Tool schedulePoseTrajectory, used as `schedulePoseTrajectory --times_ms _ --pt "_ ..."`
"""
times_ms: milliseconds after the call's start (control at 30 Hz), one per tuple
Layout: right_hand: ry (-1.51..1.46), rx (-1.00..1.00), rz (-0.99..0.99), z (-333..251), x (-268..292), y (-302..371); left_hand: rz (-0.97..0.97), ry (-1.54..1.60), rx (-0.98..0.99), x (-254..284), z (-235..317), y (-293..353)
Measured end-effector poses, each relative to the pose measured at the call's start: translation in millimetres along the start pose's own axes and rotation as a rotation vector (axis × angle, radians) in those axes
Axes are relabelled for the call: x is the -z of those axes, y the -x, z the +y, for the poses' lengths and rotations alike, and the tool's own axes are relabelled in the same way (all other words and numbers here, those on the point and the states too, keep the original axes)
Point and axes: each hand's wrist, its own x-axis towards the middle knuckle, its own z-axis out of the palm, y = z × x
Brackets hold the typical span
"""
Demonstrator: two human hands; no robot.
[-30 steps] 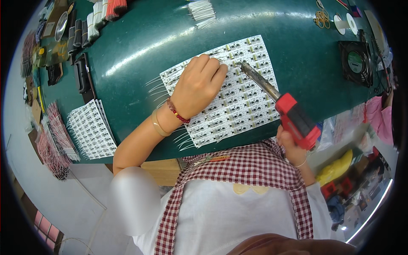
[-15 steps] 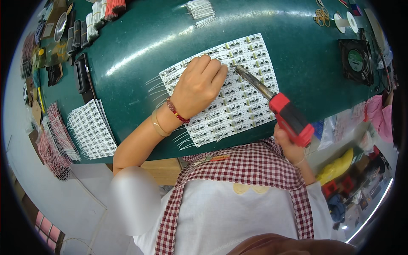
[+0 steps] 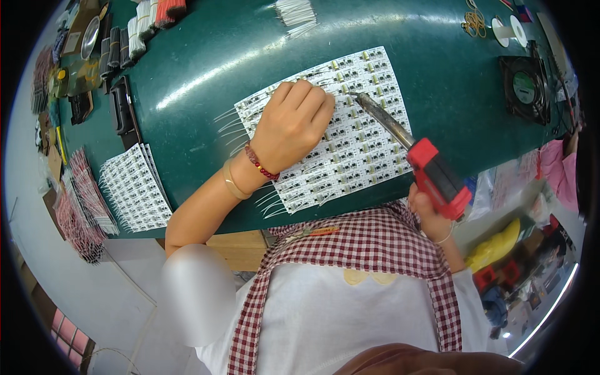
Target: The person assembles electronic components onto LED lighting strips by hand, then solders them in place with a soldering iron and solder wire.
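Circuit-board panel [image 3: 357, 145] lies on the green table [image 3: 462, 112]; over the panel, the soldering iron [image 3: 427, 164], gripped by the right hand [image 3: 431, 219], has shifted rightward since half a second ago. The left hand [image 3: 290, 128] curls over the panel's upper left; whether it pinches anything, I cannot tell.

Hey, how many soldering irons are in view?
1: the soldering iron in the right hand, its tip at the circuit-board panel by the left hand. Others may be hidden.

White shirt [image 3: 350, 312] under a burgundy-and-white checked apron [image 3: 356, 250]; red-beaded bracelet [image 3: 256, 164] and smooth tan bangle [image 3: 230, 183] on the left wrist [image 3: 244, 174], thin pale band [image 3: 446, 237] on the right.
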Motion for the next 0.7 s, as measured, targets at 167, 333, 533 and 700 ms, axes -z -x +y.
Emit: schedulePoseTrajectory --times_ms 167,333,533,700 --pt "-0.010 -0.009 -0.027 3.3 0.2 2.8 -0.040 0.056 0.050 3.8 5.2 1.1" --pt "-0.003 0.003 -0.018 2.5 -1.5 1.8 -0.032 0.026 0.008 3.4 5.6 -1.5" --pt "0.079 0.034 -0.050 -1.1 -3.0 -3.6 -0.081 0.010 -0.001 5.2 7.0 -3.8" --pt "0.027 0.042 -0.027 4.5 -0.6 2.9 -0.088 0.003 0.002 6.3 8.0 -5.3"
